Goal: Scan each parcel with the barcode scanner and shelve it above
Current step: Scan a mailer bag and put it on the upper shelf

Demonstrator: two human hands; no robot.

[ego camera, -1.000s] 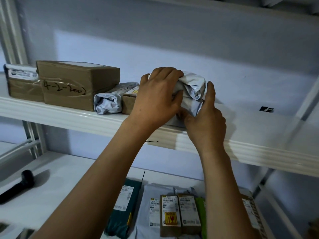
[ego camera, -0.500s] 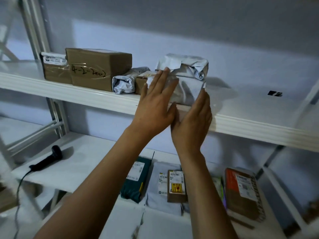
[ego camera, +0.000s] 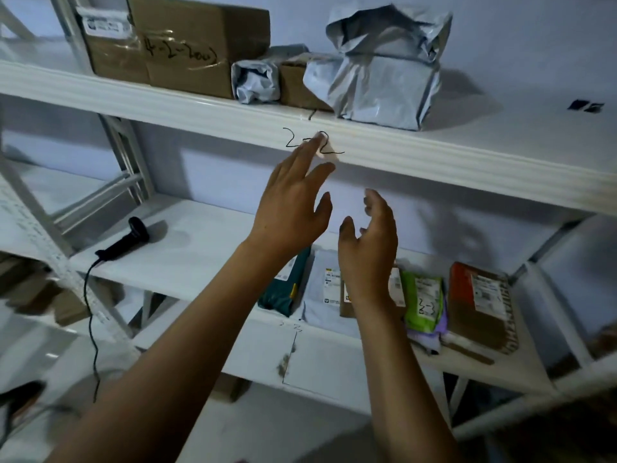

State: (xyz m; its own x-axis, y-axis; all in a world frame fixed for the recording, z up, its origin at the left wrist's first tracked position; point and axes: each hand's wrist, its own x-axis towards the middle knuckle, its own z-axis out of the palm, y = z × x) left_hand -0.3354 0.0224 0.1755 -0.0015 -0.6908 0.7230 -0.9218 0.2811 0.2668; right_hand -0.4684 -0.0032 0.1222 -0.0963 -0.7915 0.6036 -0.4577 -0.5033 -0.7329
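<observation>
Left hand and right hand are both released, fingers loose, grasping nothing. On the lower shelf the scanner lies left of a row of parcels. The grey bagged parcel sits on the upper shelf, beside a brown box.

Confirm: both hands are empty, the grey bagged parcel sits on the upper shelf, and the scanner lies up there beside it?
Not quite. The head view shows the scanner on the lower shelf, at its left end. The rest holds: left hand and right hand are empty, and the grey bagged parcel sits on the upper shelf.
</observation>
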